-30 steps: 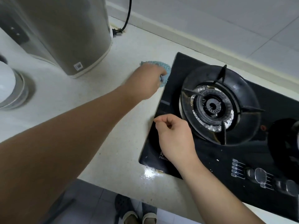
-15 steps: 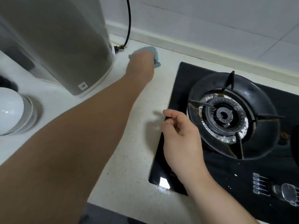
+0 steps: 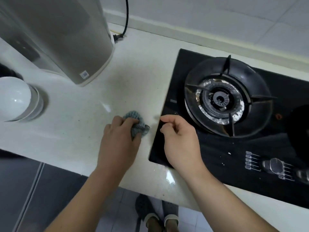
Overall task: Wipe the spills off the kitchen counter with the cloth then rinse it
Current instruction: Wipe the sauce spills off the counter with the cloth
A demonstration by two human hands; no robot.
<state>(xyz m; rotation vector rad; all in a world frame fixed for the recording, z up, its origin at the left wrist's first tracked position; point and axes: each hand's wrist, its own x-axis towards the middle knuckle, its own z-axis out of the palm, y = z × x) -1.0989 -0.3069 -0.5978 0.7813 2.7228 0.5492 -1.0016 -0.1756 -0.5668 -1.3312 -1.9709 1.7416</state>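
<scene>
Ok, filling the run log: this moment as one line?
phase: wiping | left hand: holds cloth on counter | right hand: idle over hob edge

Home kitchen — pale speckled counter under both hands, w/ a black glass gas hob set into it beneath and right of the right hand; burner w/ pan support and control knobs just beyond. Grey countertop appliance w/ power cord stands beyond the left hand — tiled wall behind, slippered feet on the floor below.
</scene>
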